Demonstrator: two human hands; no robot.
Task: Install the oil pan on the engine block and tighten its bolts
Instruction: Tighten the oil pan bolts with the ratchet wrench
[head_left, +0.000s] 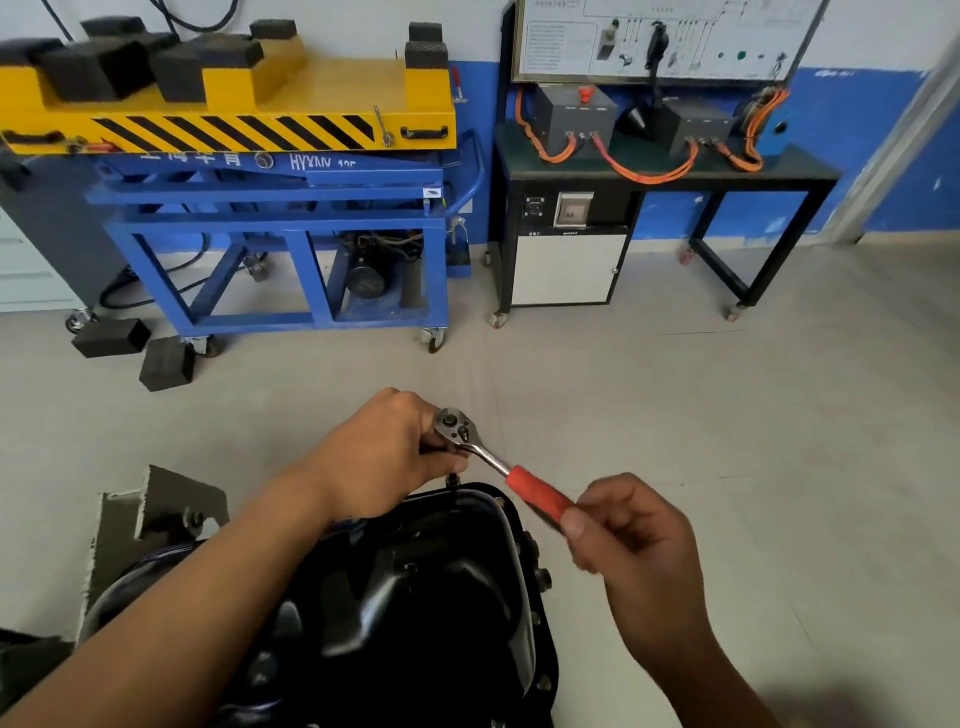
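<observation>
A pale tiled floor (675, 389) runs back to a blue-and-white wall (852, 156). Against it stand a blue cart (270, 208) with a yellow striped top and a black worktop (519, 167) carrying grey boxes (571, 111) and orange cables (644, 175). The black oil pan (441, 597) sits low in the foreground. Over its far rim the left hand (384, 457) curls round the ratchet (483, 452) head. The right hand (628, 535) pinches its red handle.

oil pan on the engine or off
On: the oil pan sits in place, bolt heads seated along its flange. Tightness cannot be told.
</observation>
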